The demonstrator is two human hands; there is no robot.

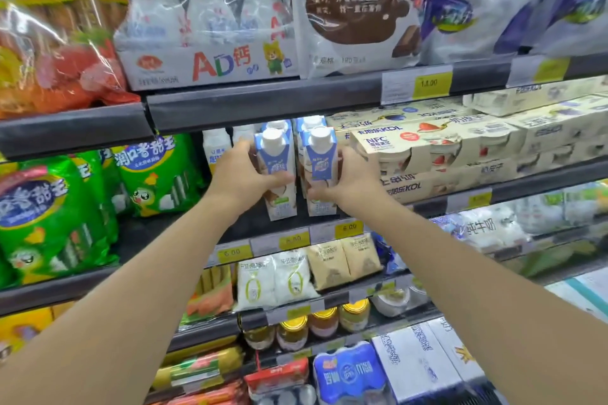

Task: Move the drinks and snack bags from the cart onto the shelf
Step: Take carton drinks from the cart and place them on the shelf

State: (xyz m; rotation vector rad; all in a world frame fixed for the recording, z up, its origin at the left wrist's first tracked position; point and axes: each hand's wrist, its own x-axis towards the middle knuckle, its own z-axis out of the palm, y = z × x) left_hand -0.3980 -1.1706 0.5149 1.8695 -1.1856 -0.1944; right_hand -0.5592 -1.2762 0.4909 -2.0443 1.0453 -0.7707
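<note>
Two bare arms reach up to a store shelf (329,223). The left hand (240,174) grips one blue-and-white drink carton (274,158); the right hand (348,174) grips a second carton (318,158) at its 3 o'clock. Both cartons stand upright on the shelf. Green snack bags (158,174) lie at 9 o'clock, yogurt packs (427,148) at 3 o'clock.

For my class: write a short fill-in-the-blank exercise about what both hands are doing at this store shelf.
1. The left hand grips a drink carton with a ____ cap.
2. The right hand grips a second carton, so ____ hands are busy.
3. The snack bags left of the cartons are mainly ____.

Missing words: white; both; green
</note>
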